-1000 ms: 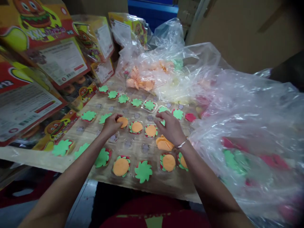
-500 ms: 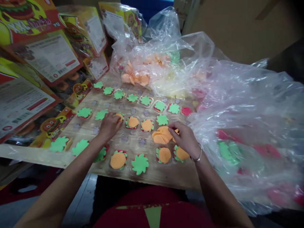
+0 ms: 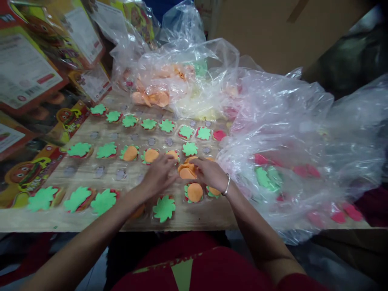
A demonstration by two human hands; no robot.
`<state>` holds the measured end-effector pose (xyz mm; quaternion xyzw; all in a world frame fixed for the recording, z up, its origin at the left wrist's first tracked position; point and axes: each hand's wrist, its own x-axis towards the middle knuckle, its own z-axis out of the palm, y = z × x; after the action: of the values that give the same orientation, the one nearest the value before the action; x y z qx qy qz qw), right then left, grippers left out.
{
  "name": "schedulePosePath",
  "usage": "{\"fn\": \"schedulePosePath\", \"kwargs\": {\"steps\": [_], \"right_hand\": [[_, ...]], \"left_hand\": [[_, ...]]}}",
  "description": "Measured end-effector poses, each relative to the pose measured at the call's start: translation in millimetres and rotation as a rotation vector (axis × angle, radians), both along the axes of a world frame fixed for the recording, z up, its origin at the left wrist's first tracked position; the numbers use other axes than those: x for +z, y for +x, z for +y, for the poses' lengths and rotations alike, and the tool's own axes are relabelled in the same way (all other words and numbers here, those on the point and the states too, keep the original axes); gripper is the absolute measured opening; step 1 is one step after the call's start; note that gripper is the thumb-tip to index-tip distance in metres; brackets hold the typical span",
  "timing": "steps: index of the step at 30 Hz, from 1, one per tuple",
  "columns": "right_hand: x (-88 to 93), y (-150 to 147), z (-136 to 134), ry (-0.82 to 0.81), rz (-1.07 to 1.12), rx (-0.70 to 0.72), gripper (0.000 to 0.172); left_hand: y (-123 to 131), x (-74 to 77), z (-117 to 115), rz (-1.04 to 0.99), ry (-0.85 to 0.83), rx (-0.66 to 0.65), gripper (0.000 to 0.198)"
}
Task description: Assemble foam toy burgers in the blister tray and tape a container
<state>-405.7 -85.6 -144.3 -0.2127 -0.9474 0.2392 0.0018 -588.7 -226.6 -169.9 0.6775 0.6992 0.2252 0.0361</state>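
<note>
A small pile of orange gummy discs [image 3: 186,171] lies on the table between my hands. My left hand [image 3: 160,173] is just left of it, fingers and thumb apart, with no piece visible in it. My right hand [image 3: 209,173], with a bracelet at the wrist, has its fingers closed over the pile's upper edge on an orange disc [image 3: 191,160]. Around them, layered gummy burgers sit in clear plastic trays. Some are topped with a green leaf piece [image 3: 190,148], others with an orange disc [image 3: 195,192]. My left forearm partly covers one in the front row.
Large clear plastic bags [image 3: 291,121] with pink, green and orange pieces spread over the right and back of the table [image 3: 200,220]. Printed burger-candy boxes [image 3: 27,72] are stacked at the left. A big cardboard box [image 3: 257,36] stands behind. One tray shows a pink piece [image 3: 219,135].
My left hand has left an orange disc on a middle-row burger and moved right to the pile. My right hand stays at the pile. The view has turned to the right.
</note>
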Motion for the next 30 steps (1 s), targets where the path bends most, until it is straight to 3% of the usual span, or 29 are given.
{"fn": "schedulePosePath", "kwargs": {"steps": [2, 5, 7, 10, 14, 17, 19, 22, 25, 30], "right_hand": [[-4.8, 0.2, 1.2, -0.052, 0.011, 0.101, 0.038], [-11.9, 4.2, 4.8, -0.095, 0.019, 0.209, 0.032], [-13.6, 7.5, 5.9, -0.114, 0.054, 0.259, 0.020], [-9.8, 9.7, 3.1, -0.164, 0.227, 0.331, 0.002], [-1.0, 7.9, -6.1, -0.395, 0.403, 0.223, 0.017], [1.0, 5.2, -18.8, -0.631, 0.420, -0.012, 0.021], [-0.9, 1.9, -30.8, -0.755, 0.406, -0.083, 0.021], [-8.6, -5.4, -52.6, -0.893, 0.276, 0.099, 0.028], [-18.8, -13.4, -77.6, -0.867, 0.113, 0.313, 0.026], [-32.6, -20.2, -112.1, -0.555, 0.005, 0.280, 0.022]], "left_hand": [[24.8, -0.5, 11.4, -0.003, -0.081, -0.048, 0.025], [42.4, -3.8, 17.9, -0.069, -0.142, 0.012, 0.007], [46.8, -4.5, 14.6, -0.241, -0.103, 0.038, 0.006], [45.7, -2.2, -0.1, -0.698, 0.001, 0.130, 0.014], [19.4, 9.3, -49.8, -1.306, 0.154, 0.446, 0.023], [-8.3, 25.1, -111.2, -1.430, 0.243, 0.794, 0.034], [-23.0, 31.2, -150.5, -1.422, 0.234, 0.979, 0.037], [-32.6, 25.3, -188.8, -1.374, 0.240, 1.099, 0.034], [-26.8, 8.9, -201.0, -1.069, 0.313, 1.083, 0.030], [-17.5, -13.7, -202.2, -0.370, 0.405, 0.923, 0.009]]}}
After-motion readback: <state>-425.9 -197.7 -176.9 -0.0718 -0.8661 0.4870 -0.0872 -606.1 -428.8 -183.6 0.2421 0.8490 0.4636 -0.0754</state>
